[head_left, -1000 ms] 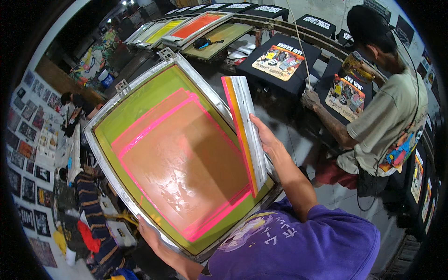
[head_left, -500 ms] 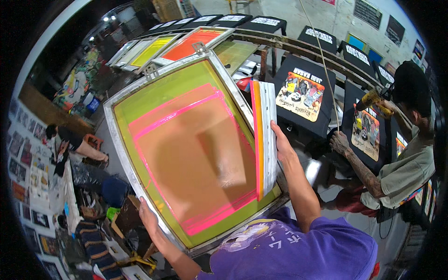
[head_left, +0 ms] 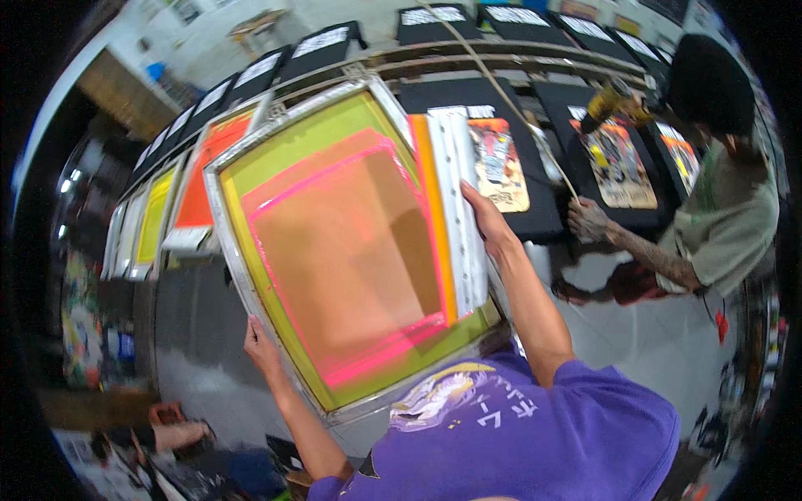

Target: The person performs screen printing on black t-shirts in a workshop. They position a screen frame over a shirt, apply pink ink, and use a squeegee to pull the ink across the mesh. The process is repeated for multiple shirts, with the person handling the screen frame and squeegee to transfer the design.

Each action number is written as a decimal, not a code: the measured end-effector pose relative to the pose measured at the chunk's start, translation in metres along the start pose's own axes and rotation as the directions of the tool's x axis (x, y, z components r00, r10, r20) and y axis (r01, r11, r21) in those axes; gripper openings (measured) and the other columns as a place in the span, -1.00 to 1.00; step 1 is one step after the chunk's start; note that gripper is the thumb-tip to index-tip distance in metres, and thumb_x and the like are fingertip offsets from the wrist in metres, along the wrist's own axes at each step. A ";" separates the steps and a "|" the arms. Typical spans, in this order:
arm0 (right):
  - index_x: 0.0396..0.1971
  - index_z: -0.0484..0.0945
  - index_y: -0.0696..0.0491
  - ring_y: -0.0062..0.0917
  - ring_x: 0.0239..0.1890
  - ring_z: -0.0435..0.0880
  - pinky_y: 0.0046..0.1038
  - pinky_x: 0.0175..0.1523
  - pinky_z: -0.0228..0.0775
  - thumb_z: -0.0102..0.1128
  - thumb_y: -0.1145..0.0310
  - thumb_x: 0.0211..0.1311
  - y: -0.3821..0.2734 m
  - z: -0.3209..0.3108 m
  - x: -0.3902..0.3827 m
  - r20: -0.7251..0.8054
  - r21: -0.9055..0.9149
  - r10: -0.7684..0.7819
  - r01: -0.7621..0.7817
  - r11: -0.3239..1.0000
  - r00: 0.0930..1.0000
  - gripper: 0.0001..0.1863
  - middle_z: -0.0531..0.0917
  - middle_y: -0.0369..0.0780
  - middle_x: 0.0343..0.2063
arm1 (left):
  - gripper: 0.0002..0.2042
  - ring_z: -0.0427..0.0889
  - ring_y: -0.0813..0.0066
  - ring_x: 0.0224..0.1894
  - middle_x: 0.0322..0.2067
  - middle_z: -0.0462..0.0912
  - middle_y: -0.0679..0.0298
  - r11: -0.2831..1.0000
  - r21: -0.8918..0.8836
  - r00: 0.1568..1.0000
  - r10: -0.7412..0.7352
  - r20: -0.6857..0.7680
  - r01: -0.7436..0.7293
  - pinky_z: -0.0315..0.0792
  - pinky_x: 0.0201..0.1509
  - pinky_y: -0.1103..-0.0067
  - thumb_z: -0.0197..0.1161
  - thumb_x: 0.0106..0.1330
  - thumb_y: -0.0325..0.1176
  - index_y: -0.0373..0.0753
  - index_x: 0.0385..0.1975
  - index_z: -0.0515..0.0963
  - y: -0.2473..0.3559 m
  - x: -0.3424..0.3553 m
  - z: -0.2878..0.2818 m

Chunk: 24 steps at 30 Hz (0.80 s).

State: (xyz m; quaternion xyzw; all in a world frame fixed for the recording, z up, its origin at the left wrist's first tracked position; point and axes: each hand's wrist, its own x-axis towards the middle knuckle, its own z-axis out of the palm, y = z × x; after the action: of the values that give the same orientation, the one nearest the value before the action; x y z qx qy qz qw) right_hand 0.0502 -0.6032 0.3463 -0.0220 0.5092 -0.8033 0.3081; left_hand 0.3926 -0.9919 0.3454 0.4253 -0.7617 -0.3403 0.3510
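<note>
I carry a silver-framed printing screen [head_left: 330, 242] with an olive border, a peach middle and glossy pink ink streaks along its edges. My left hand [head_left: 259, 351] is closed on the frame's lower left side. My right hand [head_left: 493, 221] grips a squeegee [head_left: 455, 209] with a pale metal holder and an orange blade, lying lengthwise along the screen's right side. Whether my right fingers also hold the frame beneath it is hidden. Behind the squeegee, a printed black shirt [head_left: 543, 200] lies on a board.
A co-worker [head_left: 710, 234] at my right holds a yellow-black tool [head_left: 608, 103] over printed shirts, beside a slanting pale cord [head_left: 501, 92]. Orange and yellow screens [head_left: 154, 217] lean at the left. Black shirts [head_left: 324, 46] line the far rack. Another person [head_left: 180, 434] shows at lower left.
The view has swung round, so the shirt rack and co-worker sit higher and the floor shows at left. The screen and squeegee moved with my hands, both still gripped.
</note>
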 end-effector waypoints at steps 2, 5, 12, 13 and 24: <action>0.18 0.50 0.24 -0.51 0.03 0.64 -0.50 0.20 0.35 0.16 -0.14 0.34 -0.012 0.002 0.020 -0.050 -0.031 -0.043 0.041 0.999 0.998 -0.27 0.67 -0.14 0.03 | -0.47 0.60 0.25 0.17 0.10 0.64 -0.04 1.000 -0.031 0.998 0.000 0.058 0.001 0.42 0.22 0.48 0.10 0.53 -0.06 -0.49 0.16 0.51 0.005 0.045 0.035; 0.09 0.56 0.29 -0.45 -0.11 0.69 -0.47 0.11 0.41 0.20 -0.15 0.31 -0.024 0.004 0.037 -0.158 -0.082 -0.079 0.066 0.994 0.984 -0.27 0.71 -0.10 -0.08 | -0.48 0.60 0.25 0.17 0.11 0.63 -0.04 0.996 -0.077 0.990 -0.032 0.139 0.043 0.43 0.22 0.49 0.11 0.52 -0.07 -0.47 0.18 0.50 0.009 0.088 0.072; 0.02 0.59 0.36 -0.45 -0.14 0.71 -0.45 0.04 0.47 0.28 -0.17 0.23 -0.037 0.021 0.079 -0.341 -0.203 -0.186 0.121 0.972 0.921 -0.23 0.73 -0.08 -0.16 | -0.53 0.62 0.32 0.13 0.10 0.64 -0.02 0.984 -0.176 0.940 0.066 0.334 -0.007 0.44 0.20 0.53 0.13 0.52 -0.13 -0.46 0.17 0.52 0.003 0.202 0.168; 0.01 0.60 0.32 -0.50 -0.17 0.71 -0.49 0.00 0.47 0.28 -0.15 0.25 -0.035 0.029 0.085 -0.379 -0.168 -0.163 0.105 0.980 0.911 -0.27 0.73 -0.10 -0.17 | -0.53 0.62 0.34 0.12 0.10 0.64 -0.01 0.979 -0.204 0.924 0.091 0.370 -0.015 0.44 0.19 0.53 0.13 0.52 -0.14 -0.46 0.17 0.51 0.000 0.224 0.177; -0.02 0.61 0.30 -0.53 -0.28 0.72 -0.52 -0.16 0.50 0.29 -0.21 0.20 -0.027 0.061 0.163 -0.553 -0.267 -0.211 0.068 0.961 0.806 -0.24 0.73 -0.13 -0.23 | -0.51 0.68 0.37 0.04 0.03 0.69 -0.01 0.960 -0.241 0.845 0.242 0.476 -0.139 0.46 0.15 0.54 0.18 0.49 -0.12 -0.50 0.11 0.54 -0.018 0.326 0.271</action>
State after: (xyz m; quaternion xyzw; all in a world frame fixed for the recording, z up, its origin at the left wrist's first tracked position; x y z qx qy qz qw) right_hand -0.0736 -0.7285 0.3524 0.1483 0.6663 -0.7270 0.0743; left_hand 0.0489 -1.2290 0.2689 0.2071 -0.8276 -0.4760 0.2137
